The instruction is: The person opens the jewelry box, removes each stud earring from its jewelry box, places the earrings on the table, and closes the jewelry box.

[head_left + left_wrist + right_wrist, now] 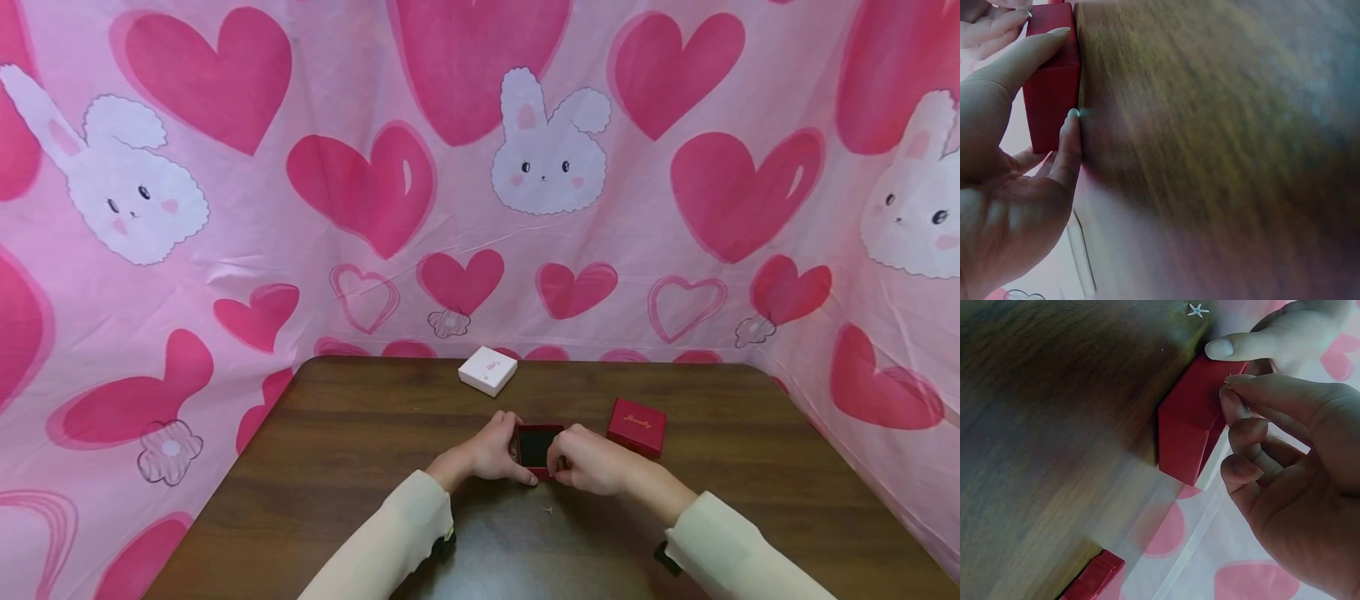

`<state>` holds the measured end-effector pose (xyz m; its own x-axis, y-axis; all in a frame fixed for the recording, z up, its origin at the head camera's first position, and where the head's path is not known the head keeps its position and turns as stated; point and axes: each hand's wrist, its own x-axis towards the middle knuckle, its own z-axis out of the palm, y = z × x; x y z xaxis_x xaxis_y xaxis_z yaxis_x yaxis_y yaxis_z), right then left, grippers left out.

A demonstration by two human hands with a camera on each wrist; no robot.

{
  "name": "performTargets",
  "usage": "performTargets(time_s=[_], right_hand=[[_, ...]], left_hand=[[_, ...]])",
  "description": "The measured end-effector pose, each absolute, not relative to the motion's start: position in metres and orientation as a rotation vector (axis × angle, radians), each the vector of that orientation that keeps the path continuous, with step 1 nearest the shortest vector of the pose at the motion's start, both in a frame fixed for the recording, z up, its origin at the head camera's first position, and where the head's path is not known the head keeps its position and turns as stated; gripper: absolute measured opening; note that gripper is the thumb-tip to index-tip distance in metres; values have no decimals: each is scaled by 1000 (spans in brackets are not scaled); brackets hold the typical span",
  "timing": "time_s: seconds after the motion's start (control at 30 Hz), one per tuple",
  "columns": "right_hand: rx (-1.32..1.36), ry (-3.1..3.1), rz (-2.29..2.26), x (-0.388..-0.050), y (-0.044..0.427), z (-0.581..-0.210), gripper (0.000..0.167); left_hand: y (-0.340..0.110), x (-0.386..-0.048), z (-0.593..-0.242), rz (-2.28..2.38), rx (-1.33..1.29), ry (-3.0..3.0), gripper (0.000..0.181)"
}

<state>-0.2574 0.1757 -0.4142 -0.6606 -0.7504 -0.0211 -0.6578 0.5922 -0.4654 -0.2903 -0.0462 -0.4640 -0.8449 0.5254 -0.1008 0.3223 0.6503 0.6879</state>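
Observation:
A small red jewellery box base [542, 473] with a black insert [535, 447] stands open on the table. My left hand [497, 450] grips it from the left, thumb on its near side and fingers around the far side. Over the box's right edge is my right hand [592, 460]; its thumb and forefinger pinch a tiny shiny piece of jewellery [1029, 12], mostly hidden by the fingertips. On the table nearer the body lies a small starfish-shaped ornament [1197, 310]. To the right sits the red lid [637, 425] with gold lettering.
A white box [488, 371] with pink lettering stands near the back edge of the brown wooden table [360, 408]. Pink cloth [465, 192] printed with hearts and rabbits hangs behind and on both sides of the table.

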Motion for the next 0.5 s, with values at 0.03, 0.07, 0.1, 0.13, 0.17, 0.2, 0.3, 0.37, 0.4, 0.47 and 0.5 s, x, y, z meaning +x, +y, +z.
performTargets(time_s=[0.03,0.07,0.1,0.13,0.17,0.2,0.3,0.37,0.4,0.47,0.5], right_hand=[[-1164,2603,-635,-257,176,-415,5],[-1161,2600,-640,-257,176,-414,5],[-1162,2597,-645,-257,177,-415,5],[-1159,2592,-650,-257,177,-415,5],[-1175,2588,-656,-256,177,-415,6],[-1183,2583,-662,-256,178,-416,6],[-1216,2567,-678,-254,179,-419,6],[-1225,2554,-688,-253,180,-421,7],[-1210,2547,-692,-252,180,-422,7],[-1191,2536,-696,-251,181,-423,7],[-1181,2530,-697,-250,181,-423,7]], left_hand=[[-46,-290,-464,994,679,2580,75],[-46,-290,-464,998,683,2581,74],[-46,-290,-464,997,687,2585,74],[-46,-290,-464,996,692,2589,74],[-46,-290,-464,997,696,2592,74],[-46,-290,-464,997,701,2594,74],[-46,-290,-464,1000,704,2592,74],[-46,-290,-463,1000,694,2589,73],[-46,-290,-464,1004,694,2587,73],[-46,-290,-464,1006,693,2587,73],[-46,-289,-464,1006,692,2590,73]])
